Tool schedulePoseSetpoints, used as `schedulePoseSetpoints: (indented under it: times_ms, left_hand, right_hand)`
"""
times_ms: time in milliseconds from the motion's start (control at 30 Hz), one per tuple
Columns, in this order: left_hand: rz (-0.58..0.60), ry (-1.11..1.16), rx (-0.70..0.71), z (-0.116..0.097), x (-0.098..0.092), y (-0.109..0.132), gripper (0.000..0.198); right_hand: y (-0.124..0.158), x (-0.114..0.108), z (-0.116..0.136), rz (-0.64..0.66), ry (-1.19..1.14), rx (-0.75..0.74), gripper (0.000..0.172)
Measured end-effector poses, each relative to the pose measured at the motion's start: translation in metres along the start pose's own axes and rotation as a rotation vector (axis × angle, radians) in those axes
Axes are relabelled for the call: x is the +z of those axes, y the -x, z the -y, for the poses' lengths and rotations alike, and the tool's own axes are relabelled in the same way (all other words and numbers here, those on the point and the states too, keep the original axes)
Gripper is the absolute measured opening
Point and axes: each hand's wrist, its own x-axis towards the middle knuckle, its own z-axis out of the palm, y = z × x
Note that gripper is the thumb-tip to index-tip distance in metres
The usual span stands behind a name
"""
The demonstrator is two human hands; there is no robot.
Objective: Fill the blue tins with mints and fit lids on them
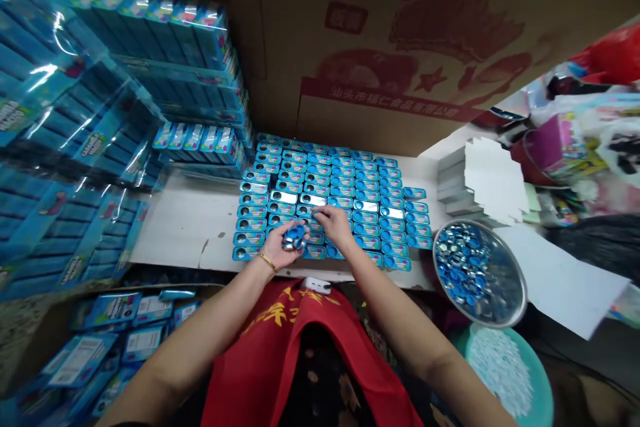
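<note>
My left hand (284,248), palm up with a bangle at the wrist, cups several small round blue and silver pieces (294,237). Just right of it, my right hand (331,221) reaches over the rows of small blue boxes (343,181); its thumb and forefinger are pinched at a box, on what looks like a small blue piece. The boxes lie flat in columns on the white table (175,217). Many have a dark round opening at their left end; others show a blue round there.
A metal bowl (520,273) of blue and silver pieces stands right, above a green basin (545,373) of white pieces. A large carton (280,33) stands behind; wrapped blue packs (165,33) are stacked left. White card (495,180) is piled right.
</note>
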Motion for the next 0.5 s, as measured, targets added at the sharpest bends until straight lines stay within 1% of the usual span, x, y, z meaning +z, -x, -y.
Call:
schedulePoseSetpoints:
  times_ms: [67,133,233,367,433,500]
  left_hand:
    - [0.006,0.005,0.023,-0.014,-0.012,0.010,0.019]
    - [-0.022,0.030,0.052,-0.024,-0.025,0.018,0.019]
    - [-0.055,0.059,0.073,-0.032,-0.038,0.024,0.020]
    - [-0.076,0.099,0.106,-0.033,-0.042,0.024,0.020]
    - [-0.101,0.129,0.127,-0.033,-0.040,0.021,0.020]
    - [-0.132,0.148,0.140,-0.033,-0.037,0.018,0.021]
  right_hand:
    - [-0.004,0.005,0.001,0.043,0.145,0.078,0.015]
    - [-0.009,0.013,0.004,0.118,0.373,0.132,0.015]
    - [-0.020,0.028,0.009,0.221,0.643,0.213,0.021]
    - [-0.040,0.038,0.009,0.295,0.720,0.296,0.040]
    - [-0.048,0.037,0.008,0.326,0.733,0.325,0.046]
    - [-0.051,0.033,0.009,0.345,0.729,0.329,0.048]
